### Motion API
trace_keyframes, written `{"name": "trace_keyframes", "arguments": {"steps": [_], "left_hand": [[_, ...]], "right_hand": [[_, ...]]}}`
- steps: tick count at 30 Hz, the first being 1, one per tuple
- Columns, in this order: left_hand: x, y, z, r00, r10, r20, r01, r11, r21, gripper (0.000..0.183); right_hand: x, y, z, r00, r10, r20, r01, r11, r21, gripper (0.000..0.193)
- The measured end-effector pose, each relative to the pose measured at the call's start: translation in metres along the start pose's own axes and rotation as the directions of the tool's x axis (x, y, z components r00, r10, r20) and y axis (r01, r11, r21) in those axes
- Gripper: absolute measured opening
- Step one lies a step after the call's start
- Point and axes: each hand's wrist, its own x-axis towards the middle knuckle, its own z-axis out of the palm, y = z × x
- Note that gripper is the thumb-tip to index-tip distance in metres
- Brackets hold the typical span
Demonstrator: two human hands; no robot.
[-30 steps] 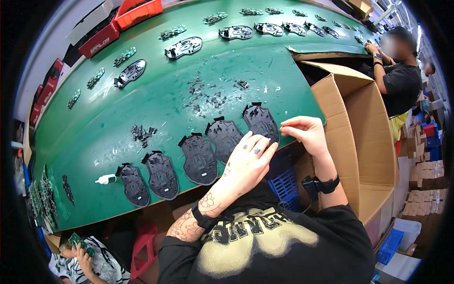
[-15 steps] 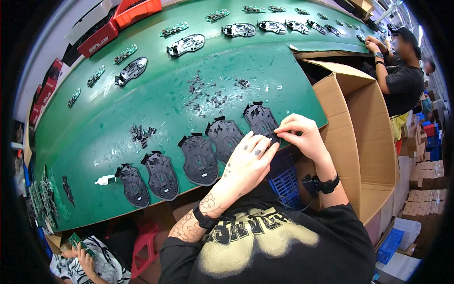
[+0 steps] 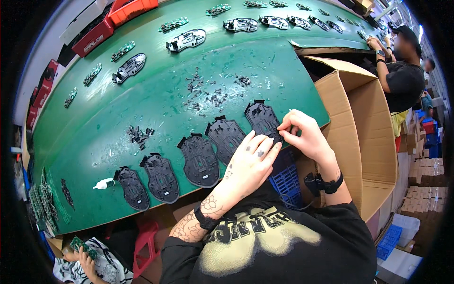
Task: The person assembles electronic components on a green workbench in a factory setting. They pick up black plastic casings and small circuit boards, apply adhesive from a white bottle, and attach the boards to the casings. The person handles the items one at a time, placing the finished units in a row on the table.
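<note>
Several black computer mouse bottom shells lie in a row along the near edge of the green table. My left hand [image 3: 254, 158] is closed over the near end of the rightmost mouse shell [image 3: 262, 116], its fingers bent against the shell and its thumb mostly hidden. At that shell's right edge, my right hand [image 3: 302, 135] is closed in a pinch; whatever sits between its fingertips is too small to make out. Left of my left hand lie another mouse shell [image 3: 224, 135], a wider-looking mouse shell [image 3: 198, 161], a fourth shell [image 3: 161, 177] and the leftmost shell [image 3: 132, 188].
Small black parts [image 3: 215, 98] are scattered beyond the shells, with another pile [image 3: 139, 136] further left. A white bottle [image 3: 104, 183] lies near the leftmost shell. Circuit boards and mouse assemblies [image 3: 187, 40] line the far side. An open cardboard box [image 3: 352, 118] stands right; two co-workers sit nearby.
The view has shifted slightly. My right fingertips have moved a little at the shell's right edge, still pinched. My left hand stays on the same shell.
</note>
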Motion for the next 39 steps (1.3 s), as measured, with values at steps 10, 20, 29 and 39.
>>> {"name": "trace_keyframes", "arguments": {"steps": [10,20,29,39], "left_hand": [[0.001,0.000,0.002,1.000,0.001,-0.020,-0.001,1.000,0.008,0.046],[0.000,-0.002,0.002,1.000,0.016,-0.024,-0.016,1.000,0.009,0.047],[-0.005,-0.005,0.006,0.997,0.034,-0.066,-0.035,0.999,-0.017,0.046],[-0.007,-0.005,0.004,0.997,0.036,-0.066,-0.037,0.999,-0.014,0.046]], "right_hand": [[0.019,-0.013,-0.010,0.982,0.024,0.188,0.003,0.990,-0.142,0.014],[0.096,-0.019,-0.017,0.994,0.034,0.103,-0.024,0.996,-0.090,0.024],[0.148,-0.004,0.022,0.981,-0.154,0.120,0.176,0.965,-0.195,0.016],[0.140,0.002,-0.002,1.000,-0.022,0.008,0.022,1.000,-0.005,0.015]]}}
